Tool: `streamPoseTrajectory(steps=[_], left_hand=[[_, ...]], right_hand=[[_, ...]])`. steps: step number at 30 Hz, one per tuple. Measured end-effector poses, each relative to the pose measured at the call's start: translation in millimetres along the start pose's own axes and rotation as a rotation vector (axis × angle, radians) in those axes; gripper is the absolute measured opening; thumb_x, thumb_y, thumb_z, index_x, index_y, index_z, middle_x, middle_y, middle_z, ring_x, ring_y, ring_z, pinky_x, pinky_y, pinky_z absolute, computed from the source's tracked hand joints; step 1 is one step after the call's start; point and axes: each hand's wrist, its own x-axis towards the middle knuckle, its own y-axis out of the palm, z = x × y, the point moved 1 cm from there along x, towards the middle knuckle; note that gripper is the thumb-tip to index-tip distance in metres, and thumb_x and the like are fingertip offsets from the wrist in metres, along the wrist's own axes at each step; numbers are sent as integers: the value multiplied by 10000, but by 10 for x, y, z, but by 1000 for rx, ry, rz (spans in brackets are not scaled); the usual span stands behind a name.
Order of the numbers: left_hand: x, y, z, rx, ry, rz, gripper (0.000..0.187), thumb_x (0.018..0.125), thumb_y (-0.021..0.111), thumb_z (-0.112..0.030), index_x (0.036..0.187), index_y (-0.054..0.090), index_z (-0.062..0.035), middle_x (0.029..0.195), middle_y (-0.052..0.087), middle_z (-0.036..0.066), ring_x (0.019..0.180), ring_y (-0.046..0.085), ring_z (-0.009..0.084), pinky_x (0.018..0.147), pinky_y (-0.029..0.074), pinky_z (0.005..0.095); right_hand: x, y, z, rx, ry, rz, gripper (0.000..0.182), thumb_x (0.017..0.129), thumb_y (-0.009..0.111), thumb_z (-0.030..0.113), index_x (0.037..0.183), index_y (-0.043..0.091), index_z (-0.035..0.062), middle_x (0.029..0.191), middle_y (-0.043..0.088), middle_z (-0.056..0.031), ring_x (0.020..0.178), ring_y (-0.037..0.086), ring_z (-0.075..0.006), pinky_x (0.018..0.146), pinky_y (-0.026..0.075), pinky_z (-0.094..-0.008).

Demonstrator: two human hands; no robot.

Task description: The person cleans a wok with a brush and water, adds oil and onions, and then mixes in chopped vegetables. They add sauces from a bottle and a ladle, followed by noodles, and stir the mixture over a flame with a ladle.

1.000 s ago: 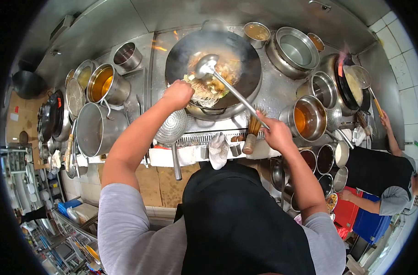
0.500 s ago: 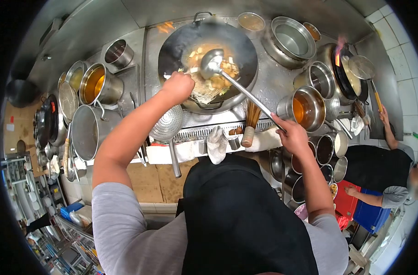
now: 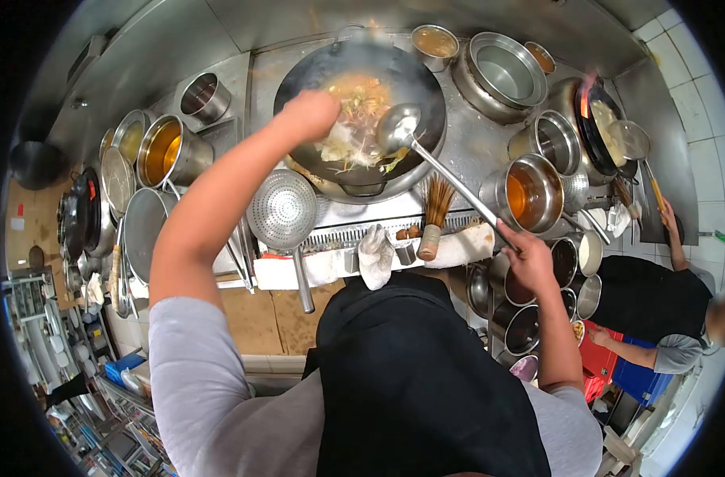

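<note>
A large black wok (image 3: pixel 299 91) holds steaming food (image 3: pixel 354 131), with pale strips and bits of green. My left hand (image 3: pixel 311 115) is a closed fist over the wok's left part, slightly smeared by motion; whatever it holds, if anything, is hidden. My right hand (image 3: pixel 527 258) is wrapped round the end of a long-handled metal ladle (image 3: pixel 450 171). The ladle's bowl rests low in the wok, at the right side of the food. Below the wok lie a perforated skimmer (image 3: pixel 283 208) and a bamboo brush (image 3: pixel 435 219).
Pots of amber liquid stand left (image 3: pixel 162 151) and right (image 3: pixel 529 195). A basin of clear liquid (image 3: pixel 505 71) sits at the back right. A white cloth (image 3: pixel 376 256) hangs at the counter's front edge. At far right, a co-worker (image 3: pixel 656 298) holds a strainer (image 3: pixel 628 141) by a second wok.
My left hand has moved up and slightly forward over the wok. The ladle's bowl has shifted right and down, and my right hand has drawn back slightly. The food has been stirred about.
</note>
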Motion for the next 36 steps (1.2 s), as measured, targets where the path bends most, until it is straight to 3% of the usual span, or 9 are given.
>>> streamPoseTrajectory(steps=[5, 11, 16, 20, 24, 29, 31, 35, 36], left_hand=[[1255, 217, 378, -178, -46, -80, 296, 838, 626, -30, 1088, 782, -44, 1146, 773, 214, 1113, 732, 427, 944, 597, 511], [1977, 1047, 723, -474, -65, -360, 326, 954, 669, -159, 1250, 769, -65, 1185, 778, 213, 1106, 733, 417, 978, 578, 455], [1342, 606, 899, -826, -527, -709, 339, 920, 719, -182, 1241, 768, -84, 1181, 793, 166, 1069, 753, 388, 959, 581, 452], [113, 294, 21, -976, -525, -1019, 192, 974, 704, -189, 1101, 770, -60, 1038, 794, 162, 963, 773, 330, 865, 588, 403], [-883, 670, -1085, -994, -349, -831, 144, 960, 689, -116, 1057, 749, -27, 980, 742, 170, 910, 730, 360, 848, 584, 436], [-1055, 1089, -1576, -807, -167, -759, 189, 970, 718, -164, 1091, 748, -22, 1107, 721, 164, 1073, 675, 377, 966, 536, 470], [-1011, 1160, -1627, -590, -133, -538, 289, 984, 729, -248, 1190, 740, -46, 1089, 694, 156, 1073, 649, 365, 999, 503, 497], [-789, 1225, -1543, -552, -75, -478, 226, 1037, 653, -282, 1013, 717, -67, 962, 701, 128, 1015, 655, 349, 924, 465, 494], [-740, 1251, -1498, -557, -18, -467, 234, 1058, 616, -264, 956, 700, -71, 910, 712, 130, 998, 669, 353, 909, 448, 492]], right_hand=[[-113, 530, 27, 687, 44, 21, 713, 959, 686, -59, 1632, 499, 86, 1582, 611, -136, 1352, 599, -160, 1132, 424, -276], [-427, 382, 586, 790, 61, -130, 671, 997, 661, -11, 1638, 486, 81, 1302, 737, -108, 1162, 630, -127, 1088, 469, -292], [-215, 512, 808, 1210, 181, 216, 677, 1064, 606, 32, 1696, 417, 182, 848, 485, 79, 671, 438, -39, 594, 382, -231], [652, 1019, 826, 899, 60, 156, 672, 1052, 615, 14, 1682, 427, 152, 1103, 715, -97, 899, 602, -134, 842, 491, -266], [703, 620, 1241, 524, -62, 13, 638, 1046, 644, 56, 1649, 449, 127, 1448, 672, -259, 1125, 689, -252, 1071, 468, -301], [760, 715, 1142, 553, -137, -1, 657, 1041, 650, 61, 1656, 443, 165, 1435, 646, -306, 1235, 704, -256, 1057, 481, -316], [640, 409, 1231, 439, 31, 129, 619, 1036, 644, 74, 1629, 479, 141, 1260, 689, -330, 1142, 692, -490, 994, 541, -382], [376, 486, 1194, 381, -142, -31, 667, 1029, 672, 84, 1651, 450, 182, 1104, 710, -342, 948, 680, -514, 922, 552, -421], [387, 485, 1254, 410, -12, 76, 667, 1032, 682, 57, 1647, 456, 184, 1411, 629, -333, 1165, 722, -392, 1061, 507, -362]])
